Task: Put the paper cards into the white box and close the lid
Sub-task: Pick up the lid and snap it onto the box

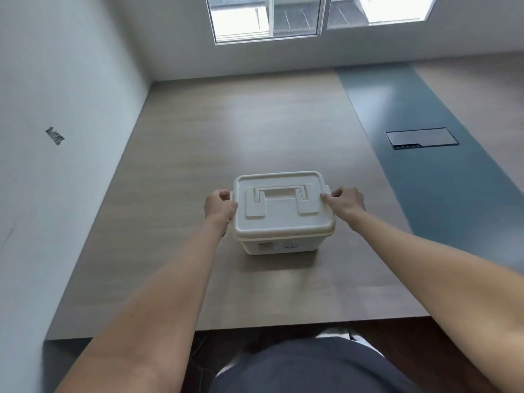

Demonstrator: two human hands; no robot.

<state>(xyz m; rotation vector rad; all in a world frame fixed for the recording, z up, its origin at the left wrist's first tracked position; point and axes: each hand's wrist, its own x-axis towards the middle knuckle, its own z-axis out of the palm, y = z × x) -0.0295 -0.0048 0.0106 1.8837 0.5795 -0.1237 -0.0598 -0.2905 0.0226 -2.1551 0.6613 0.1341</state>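
Note:
The white box (279,246) stands in the middle of the wooden table, its lid (283,222) down on top and the carrying handle folded flat. My left hand (219,207) grips the latch on the box's left side. My right hand (347,204) pinches the latch on the right side. No paper cards are visible; the inside of the box is hidden by the lid.
The wooden table (226,137) runs to a white wall on the left and a window wall at the back. A blue strip with a flush cable hatch (421,138) lies to the right. The table's front edge is near my lap.

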